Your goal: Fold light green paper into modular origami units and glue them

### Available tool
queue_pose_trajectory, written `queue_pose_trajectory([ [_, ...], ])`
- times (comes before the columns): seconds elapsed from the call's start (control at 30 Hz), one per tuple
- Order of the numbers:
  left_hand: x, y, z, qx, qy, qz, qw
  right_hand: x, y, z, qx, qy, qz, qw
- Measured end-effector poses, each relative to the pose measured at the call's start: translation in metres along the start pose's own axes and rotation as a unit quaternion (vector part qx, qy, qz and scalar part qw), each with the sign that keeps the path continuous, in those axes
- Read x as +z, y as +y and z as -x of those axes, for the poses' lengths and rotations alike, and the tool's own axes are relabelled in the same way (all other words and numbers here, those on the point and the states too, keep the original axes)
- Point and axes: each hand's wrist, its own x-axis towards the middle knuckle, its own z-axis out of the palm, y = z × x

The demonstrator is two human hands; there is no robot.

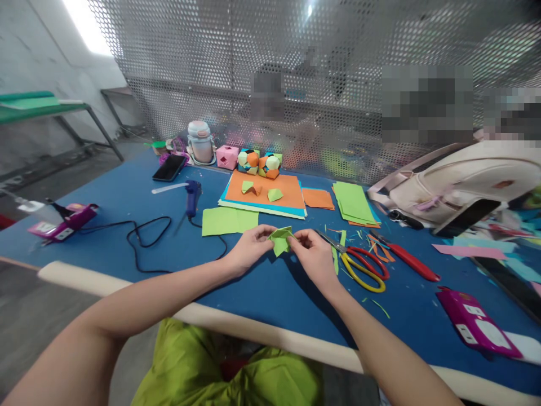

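A small folded green paper piece [281, 241] is held above the blue table between both hands. My left hand [252, 247] pinches its left edge. On the right edge, the fingers of my right hand [313, 254] are closed. Just behind the hands lies a flat green sheet [224, 221]. Farther back, a stack of sheets topped by an orange one [287, 189] carries small folded pieces, among them a green one [275, 195]. Scissors [366, 268] with red and yellow handles rest right of my right hand, beside thin paper scraps.
Behind stand a bottle [200, 144], a pink paper cube [227, 157] and two multicoloured ones. A glue gun [193, 197] with its cord lies left. Right are green sheets [355, 202], a red-handled tool [414, 262], a purple power strip [475, 324] and a bag [460, 175].
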Motion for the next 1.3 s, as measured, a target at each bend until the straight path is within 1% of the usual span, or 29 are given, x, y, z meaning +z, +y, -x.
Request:
queue_pose_trajectory([
  [0.2, 0.001, -0.003, -0.001, -0.012, 0.002, 0.028, 1.000, 0.000, 0.002, 0.000, -0.005, 0.008, 0.006, 1.000],
  [0.33, 0.000, -0.004, -0.001, -0.016, 0.001, 0.032, 0.999, 0.000, -0.001, 0.001, -0.024, 0.013, 0.025, 0.999],
  [0.4, -0.001, -0.005, -0.001, -0.006, 0.009, 0.013, 1.000, 0.000, -0.003, 0.001, -0.036, 0.014, 0.033, 0.999],
  [0.53, -0.002, -0.008, -0.002, 0.035, 0.060, -0.072, 0.995, 0.003, -0.004, 0.003, -0.053, 0.016, 0.040, 0.998],
  [0.63, -0.001, -0.008, -0.001, 0.044, 0.078, -0.091, 0.992, 0.007, -0.004, 0.004, -0.048, 0.010, 0.032, 0.998],
  [0.8, 0.002, -0.010, 0.002, 0.028, 0.073, -0.101, 0.992, 0.012, -0.004, 0.005, -0.020, -0.035, 0.029, 0.999],
  [1.03, 0.001, -0.013, 0.000, 0.004, 0.048, -0.091, 0.995, 0.013, -0.004, 0.005, -0.017, -0.039, 0.044, 0.998],
  [1.17, 0.000, -0.015, -0.002, 0.001, 0.062, -0.102, 0.993, 0.015, -0.003, 0.006, -0.016, -0.044, 0.042, 0.998],
  [1.3, -0.001, -0.016, -0.002, -0.003, 0.064, -0.112, 0.992, 0.017, -0.002, 0.008, -0.016, -0.049, 0.041, 0.998],
])
